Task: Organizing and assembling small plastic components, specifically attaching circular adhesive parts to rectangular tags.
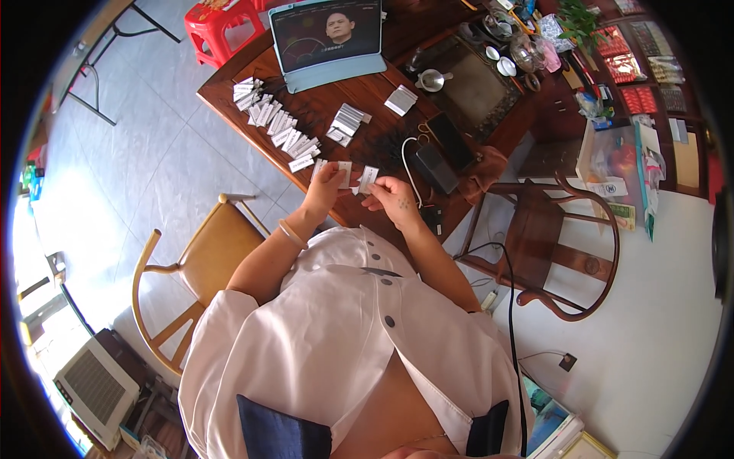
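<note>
My left hand is closed on a small whitish card at the near edge of the wooden table. Just right of it, my right hand pinches a white printed tag between thumb and fingers. A gap separates the two pieces. Beyond my left hand runs a long overlapping row of white tags, with dark cords beside them. A stack of grey-white cards lies ahead of my hands, and a smaller stack sits farther right.
A tablet in a light blue cover stands at the table's far side. Right of my hands lie a black phone-like device, a white cable and a dark case. Tea ware covers the back right. Chairs stand left and right.
</note>
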Available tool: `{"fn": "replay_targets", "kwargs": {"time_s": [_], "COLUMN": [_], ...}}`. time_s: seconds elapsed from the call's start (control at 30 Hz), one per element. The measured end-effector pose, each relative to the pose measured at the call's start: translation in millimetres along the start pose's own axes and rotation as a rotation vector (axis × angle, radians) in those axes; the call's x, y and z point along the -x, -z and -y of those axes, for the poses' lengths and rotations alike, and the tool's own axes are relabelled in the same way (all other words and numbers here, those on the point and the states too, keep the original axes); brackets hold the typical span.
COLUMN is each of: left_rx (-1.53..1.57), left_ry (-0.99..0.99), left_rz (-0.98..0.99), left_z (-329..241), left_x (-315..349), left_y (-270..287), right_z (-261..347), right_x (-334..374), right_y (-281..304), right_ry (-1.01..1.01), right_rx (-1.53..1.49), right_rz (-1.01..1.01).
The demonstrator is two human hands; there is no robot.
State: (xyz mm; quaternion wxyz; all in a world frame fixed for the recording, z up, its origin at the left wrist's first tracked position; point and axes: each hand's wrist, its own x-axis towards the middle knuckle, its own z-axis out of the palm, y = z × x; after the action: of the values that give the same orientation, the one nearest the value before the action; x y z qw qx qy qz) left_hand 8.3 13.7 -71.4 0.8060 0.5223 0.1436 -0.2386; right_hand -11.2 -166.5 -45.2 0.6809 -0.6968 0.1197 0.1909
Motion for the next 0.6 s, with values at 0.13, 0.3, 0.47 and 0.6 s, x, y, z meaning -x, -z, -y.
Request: {"fn": "replay_targets", "kwargs": {"time_s": [0.13, 0.3, 0.47, 0.6], "left_rx": [0.07, 0.064, 0.067, 0.095], "left_ry": [-0.038, -0.079, -0.107, -0.09], "left_rz": [0.036, 0.084, 0.122, 0.098], "left_z": [-12, -1, -8, -6], "left_x": [10, 8, 16, 15], "left_y": [-21, -22, -30, -28], "right_z": [12, 13, 19, 34], "right_x": [-1, -2, 2, 16], "right_y": [-12, -12, -13, -15], "right_ry": [-0.028, 0.012, 0.056, 0.483], "right_rx": [-0.03, 0.094, 0.189, 0.937], "right_rz": [-0.055, -0.063, -0.104, -0.182]}}
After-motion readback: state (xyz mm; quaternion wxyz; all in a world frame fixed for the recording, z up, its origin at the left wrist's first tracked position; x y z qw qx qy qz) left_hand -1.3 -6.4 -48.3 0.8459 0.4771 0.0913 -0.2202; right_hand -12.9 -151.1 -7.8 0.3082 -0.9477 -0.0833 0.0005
